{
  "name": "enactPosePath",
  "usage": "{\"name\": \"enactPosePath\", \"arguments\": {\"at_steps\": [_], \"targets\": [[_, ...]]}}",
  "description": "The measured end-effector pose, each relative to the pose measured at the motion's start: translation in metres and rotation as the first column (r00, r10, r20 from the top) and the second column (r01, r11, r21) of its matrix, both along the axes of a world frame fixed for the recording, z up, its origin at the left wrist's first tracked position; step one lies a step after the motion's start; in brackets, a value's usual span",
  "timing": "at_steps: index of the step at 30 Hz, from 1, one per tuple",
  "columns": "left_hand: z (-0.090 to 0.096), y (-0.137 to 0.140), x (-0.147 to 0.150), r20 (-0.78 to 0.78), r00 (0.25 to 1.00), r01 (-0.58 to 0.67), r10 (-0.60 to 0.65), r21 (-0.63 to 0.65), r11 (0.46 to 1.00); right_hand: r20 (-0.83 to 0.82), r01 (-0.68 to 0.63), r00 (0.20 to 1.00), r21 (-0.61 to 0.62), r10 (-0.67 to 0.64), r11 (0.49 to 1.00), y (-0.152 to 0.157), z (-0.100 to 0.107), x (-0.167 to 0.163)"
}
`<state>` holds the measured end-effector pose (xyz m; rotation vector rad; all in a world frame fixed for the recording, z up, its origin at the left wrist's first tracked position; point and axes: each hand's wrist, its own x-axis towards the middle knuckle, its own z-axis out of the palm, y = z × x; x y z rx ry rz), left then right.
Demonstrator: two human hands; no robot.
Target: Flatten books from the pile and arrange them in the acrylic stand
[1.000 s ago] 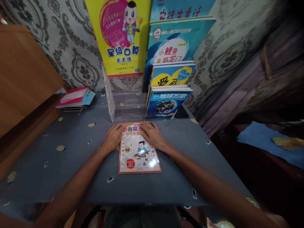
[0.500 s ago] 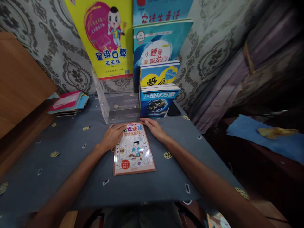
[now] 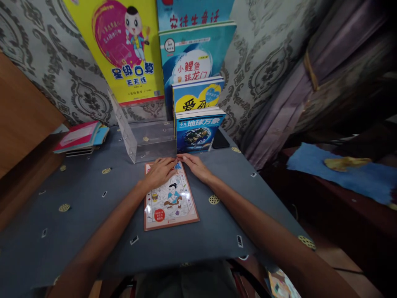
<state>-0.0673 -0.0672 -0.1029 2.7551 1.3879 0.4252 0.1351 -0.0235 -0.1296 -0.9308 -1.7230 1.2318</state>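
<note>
A thin picture book with a reddish-brown border lies flat on the dark grey tablecloth, its cover showing a seated cartoon figure. My left hand rests flat across the top of the cover, fingers stretched out, hiding most of the title. At the book's upper right corner lies my right hand, fingers extended and its tips near those of my left hand. Just beyond both hands stands a clear acrylic book stand. Its right side holds several upright books, the front one a blue book with a globe.
A large yellow workbook stands in the stand's left side. Stacked booklets lie at the far left, and a dark phone-like object is behind the books. Blue cloth lies to the right, beyond the table's edge, near a tied curtain.
My left hand has slid right across the book's top and now covers more of the title. My right hand stays at the upper right corner. The camera view has shifted slightly.
</note>
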Motion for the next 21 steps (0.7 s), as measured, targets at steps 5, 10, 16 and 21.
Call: {"name": "enactPosePath", "arguments": {"at_steps": [5,10,16,21], "targets": [[-0.001,-0.003,0.004,-0.008,1.0,-0.018,0.018,-0.006,1.0,0.002,-0.012,1.0,0.033,0.012,0.999,0.0,0.0,0.0],[-0.004,-0.008,0.01,-0.008,0.998,0.058,-0.058,-0.005,0.998,0.019,-0.011,1.0,0.036,0.01,0.999,0.001,-0.001,0.0],[0.0,-0.012,0.014,-0.009,0.996,0.088,-0.089,-0.049,0.995,0.05,-0.002,0.999,0.082,-0.002,0.997,0.003,-0.006,-0.001],[0.008,-0.031,0.018,0.03,0.992,0.125,-0.122,-0.126,0.984,0.107,0.006,0.994,0.126,-0.019,0.992,0.004,-0.007,0.0]]}}
